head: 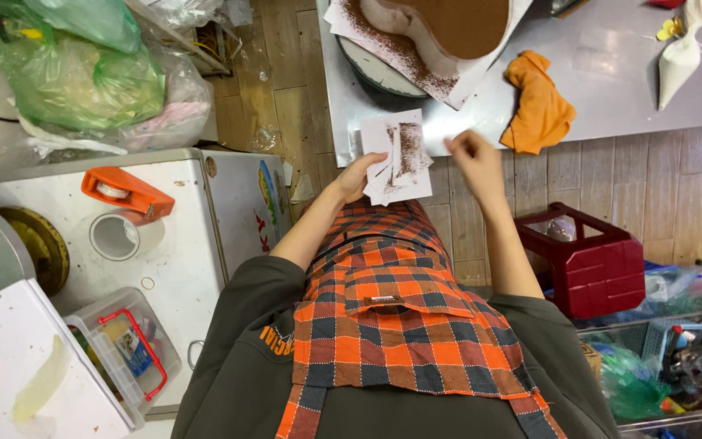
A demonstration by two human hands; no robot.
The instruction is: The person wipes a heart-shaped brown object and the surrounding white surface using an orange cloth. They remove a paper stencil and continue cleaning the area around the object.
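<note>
1. Far left: green plastic bags (75,73) piled up; below them a white cabinet top (180,268) w/ an orange tape dispenser (127,193), a white roll (115,236) and a clear box w/ red handle (127,349).
2. Left hand (357,175): grip closed on a small stack of white paper cards (400,158), thumb on the near-left edge. Cards dusted w/ brown powder in stripes. Stack's long axis runs away from the body, toward the worktop (611,73); its far end overlaps the worktop edge.
3. Above cards: round brown-dusted cake (457,24) on powder-strewn paper, well apart from both hands.
4. Right hand (473,154): just right of the cards, fingers curled in; can't tell if it pinches anything. Cards lie to its left, near but not touching as far as visible. Left hand has them; right is the free, nearer one.
5. Right of that: orange cloth (539,106) on worktop, near the right hand. Far right: white piping bag (680,61).
6. Below right: dark red stool (591,260) on floor.
</note>
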